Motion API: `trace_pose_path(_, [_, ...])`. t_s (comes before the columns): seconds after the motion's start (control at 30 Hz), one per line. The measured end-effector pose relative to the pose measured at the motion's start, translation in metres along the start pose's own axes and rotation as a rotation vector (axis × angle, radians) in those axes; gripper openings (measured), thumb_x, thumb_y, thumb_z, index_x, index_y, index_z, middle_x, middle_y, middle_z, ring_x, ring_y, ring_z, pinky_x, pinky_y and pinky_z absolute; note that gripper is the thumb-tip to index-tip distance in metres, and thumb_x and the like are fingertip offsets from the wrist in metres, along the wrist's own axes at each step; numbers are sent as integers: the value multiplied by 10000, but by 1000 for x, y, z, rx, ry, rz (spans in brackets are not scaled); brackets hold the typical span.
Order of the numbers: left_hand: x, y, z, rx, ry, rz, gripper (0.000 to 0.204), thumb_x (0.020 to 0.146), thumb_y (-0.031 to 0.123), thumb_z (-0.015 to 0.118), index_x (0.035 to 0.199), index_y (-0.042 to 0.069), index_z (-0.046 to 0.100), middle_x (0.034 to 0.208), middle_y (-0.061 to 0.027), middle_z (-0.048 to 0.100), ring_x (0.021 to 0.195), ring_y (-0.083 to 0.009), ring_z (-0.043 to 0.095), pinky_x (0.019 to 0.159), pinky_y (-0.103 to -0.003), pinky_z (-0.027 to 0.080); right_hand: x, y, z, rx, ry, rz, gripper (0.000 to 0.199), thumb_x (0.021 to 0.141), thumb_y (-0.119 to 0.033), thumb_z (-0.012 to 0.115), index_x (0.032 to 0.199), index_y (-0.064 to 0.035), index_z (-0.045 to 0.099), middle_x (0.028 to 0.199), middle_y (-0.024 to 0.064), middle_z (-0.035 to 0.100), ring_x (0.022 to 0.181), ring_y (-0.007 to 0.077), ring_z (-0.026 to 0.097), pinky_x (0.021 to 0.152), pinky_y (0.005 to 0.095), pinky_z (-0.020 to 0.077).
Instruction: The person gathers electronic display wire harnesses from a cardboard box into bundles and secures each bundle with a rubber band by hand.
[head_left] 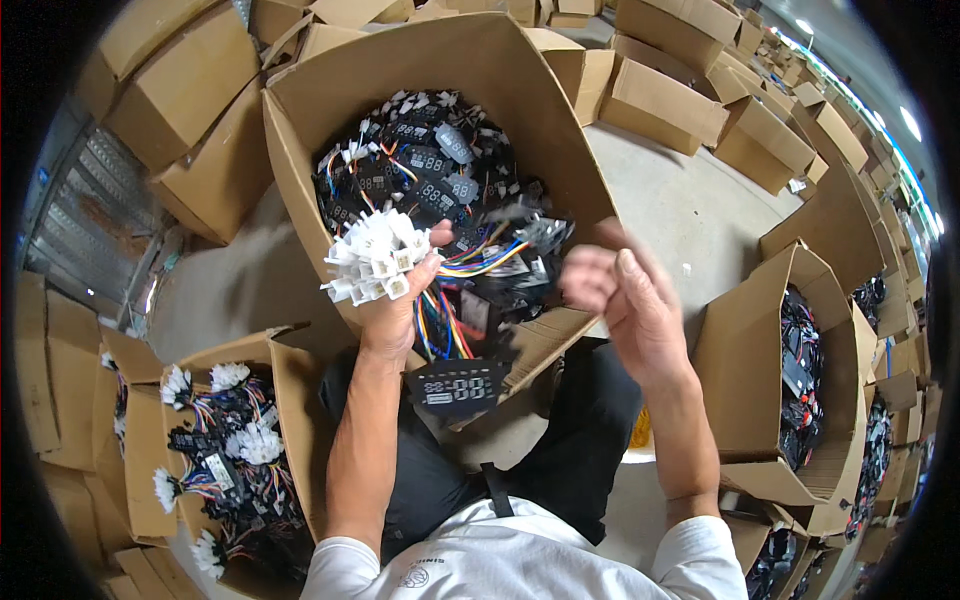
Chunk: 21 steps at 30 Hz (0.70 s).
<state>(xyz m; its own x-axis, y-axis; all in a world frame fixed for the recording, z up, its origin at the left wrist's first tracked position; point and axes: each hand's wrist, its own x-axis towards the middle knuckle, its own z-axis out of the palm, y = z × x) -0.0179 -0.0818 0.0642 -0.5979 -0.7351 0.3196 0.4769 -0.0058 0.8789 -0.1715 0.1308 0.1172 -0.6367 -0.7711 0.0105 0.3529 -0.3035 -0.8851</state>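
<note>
From the head view, your left hand [400, 310] is raised over the big open box [330, 70] in front of you, and its fingers [428, 268] are clamped on a bundle of harnesses. The white plugs [375, 258] fan out above and to the left of your fist, just past the fingertips, while the coloured wires [445, 325] run down through your palm and hang below it. At the bottom of those wires, a dark display panel [458, 385] dangles beside your wrist, above your lap.

Your right hand [625, 290] is up at the same height, just right of the bundle. It is blurred, so you cannot tell for sure whether its fingers are together or apart; they look loosely curled, and no wire visibly sits between them. A dark connector [545, 232] lies near the fingertips, possibly touching.

The big box holds a heap of the same panels and wiring. A smaller box [285, 380] by your left knee holds more plug bunches, and another box [740, 330] on your right holds black parts. Closed cartons [660, 100] stand on the floor [690, 210] beyond.
</note>
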Motion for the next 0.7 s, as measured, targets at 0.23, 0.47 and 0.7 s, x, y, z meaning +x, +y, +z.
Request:
trace_pose_path(0.23, [2,-8,-2,-173,-41,45,152,864,-16,691,1006,19,651,1133,-190,701,1220,-357,606,1109,-471,415,-17,53,-4,-653,-68,49,348,1019,-272,603,1042,66,681,938,64,687,928,116,612,826,280,501])
trace_pose_path(0.47, [-1,-13,3,-117,70,46,378,873,-75,656,1233,23,590,1121,-141,711,1132,-244,657,1018,-374,492,-10,95,16,-593,101,-147,479,982,-267,653,1294,47,471,1138,136,606,1095,188,585,975,330,469])
trace_pose_path(0.7, [-3,-13,1,-175,96,11,317,895,-65,640,1201,1,595,1083,-147,715,1076,-253,679,996,-364,498,-46,79,41,139,-294,353,341,1074,-265,468,1293,-7,509,812,53,635,644,175,614,746,338,530])
